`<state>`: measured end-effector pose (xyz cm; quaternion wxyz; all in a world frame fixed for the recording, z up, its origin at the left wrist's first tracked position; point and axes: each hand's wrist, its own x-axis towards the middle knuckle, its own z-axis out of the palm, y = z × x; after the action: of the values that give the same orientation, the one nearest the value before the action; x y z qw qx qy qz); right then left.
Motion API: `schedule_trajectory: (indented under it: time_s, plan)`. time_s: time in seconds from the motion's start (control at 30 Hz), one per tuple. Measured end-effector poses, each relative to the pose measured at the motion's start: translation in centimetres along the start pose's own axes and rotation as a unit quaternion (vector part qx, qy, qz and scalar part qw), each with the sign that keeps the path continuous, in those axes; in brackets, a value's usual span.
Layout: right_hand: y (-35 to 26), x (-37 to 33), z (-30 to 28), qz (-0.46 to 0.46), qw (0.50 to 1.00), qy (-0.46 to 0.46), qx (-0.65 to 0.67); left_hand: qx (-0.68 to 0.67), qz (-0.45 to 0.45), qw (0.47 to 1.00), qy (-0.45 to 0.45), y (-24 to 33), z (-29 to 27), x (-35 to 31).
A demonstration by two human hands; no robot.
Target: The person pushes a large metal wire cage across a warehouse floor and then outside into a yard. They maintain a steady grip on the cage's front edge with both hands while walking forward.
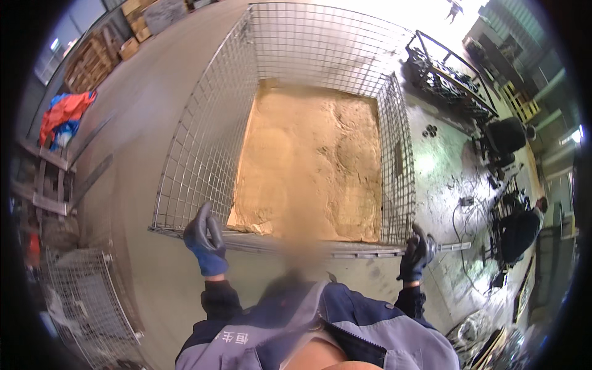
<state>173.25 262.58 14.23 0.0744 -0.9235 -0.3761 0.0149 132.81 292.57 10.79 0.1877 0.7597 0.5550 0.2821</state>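
Observation:
A large wire mesh cage (200, 135) stands in front of me, its near side at my body. Brown cardboard sheet (296, 142), dented and creased, lies over its bottom. My left hand (206, 240), in a dark-coated glove with a blue cuff, is closed at the near rim by the left corner. At the right end of that rim my right hand (418, 254), gloved alike, has its fingers bent round the metal. A metal bar (453, 246) sticks out to the right beside it. A blurred streak covers the middle of the near rim.
A folded mesh cage (86, 302) lies at lower left, below fork-like bars (92, 139) and red and blue cloth (65, 114). On the right are a black metal rack (453, 80), a loose cable (459, 228) on the floor and a person (521, 234) in dark clothes.

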Motion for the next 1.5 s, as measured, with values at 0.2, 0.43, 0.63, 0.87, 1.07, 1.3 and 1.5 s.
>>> schedule_trajectory:
  time_s: [0.2,0.43,0.63,0.87,1.07,1.3,1.5]
  plan:
    - [0.5,-0.6,0.5,-0.051,0.995,0.089,0.006,0.007,-0.011,1.0,0.005,0.0,0.2,-2.7]
    - [2.5,-2.9,0.1,-0.075,0.989,0.106,0.065,0.027,-0.016,1.0,-0.003,0.3,0.0,-6.7]
    - [4.8,-5.9,-1.3,-0.027,0.999,-0.01,-0.022,0.044,-0.002,0.999,0.005,0.4,-1.2,-11.5]
    - [8.7,-9.0,1.1,-0.06,0.997,0.02,-0.032,0.056,0.029,0.997,0.04,1.6,-0.9,-16.8]
    - [12.8,-10.2,7.3,-0.048,0.995,0.087,-0.001,0.071,0.029,0.996,0.053,0.4,6.8,-21.1]
    - [23.2,-7.8,29.0,-0.013,0.999,0.032,-0.004,0.092,0.041,0.993,0.053,-6.7,27.9,-25.8]
    - [33.5,0.2,54.8,-0.036,0.99,0.129,-0.039,0.077,0.068,0.986,0.131,-13.2,51.4,-25.8]
